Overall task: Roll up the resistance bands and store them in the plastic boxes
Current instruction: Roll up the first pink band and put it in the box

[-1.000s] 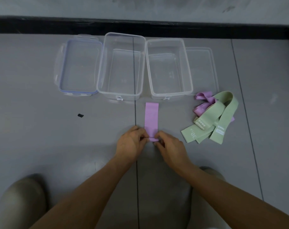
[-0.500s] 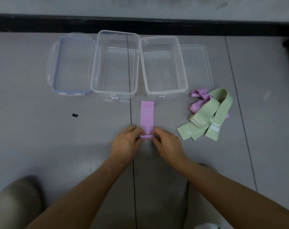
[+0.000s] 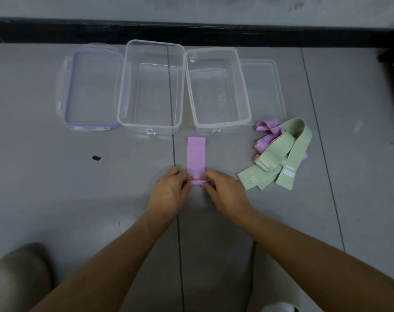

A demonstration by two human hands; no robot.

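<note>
I read the flat lilac elastic resistance band (image 3: 196, 154) as laid out straight on the grey tiled floor (image 3: 56, 188) so it can be rolled away from the body, with its far end lying just short of the smaller clear plastic box (image 3: 214, 49). Its near end is already turned over into a small tight roll. The left hand (image 3: 169, 192) and right hand (image 3: 225, 194) pinch that roll from either side, fingers (image 3: 184, 176) curled in on it, which I judge keeps the edges square as the coil grows. Most of the band lies flat and smooth, matte and unwrinkled. The larger clear plastic box (image 3: 154, 43) stands touching the smaller one; both are open and hold nothing, placed within easy reach for dropping rolls in. A blue-sealed clear lid (image 3: 91, 91) lies to the left, a plain clear lid (image 3: 263, 86) to the right. The loose heap of sage-green and lilac bands (image 3: 281, 158) waits just beside the right hand, unrolled.
</note>
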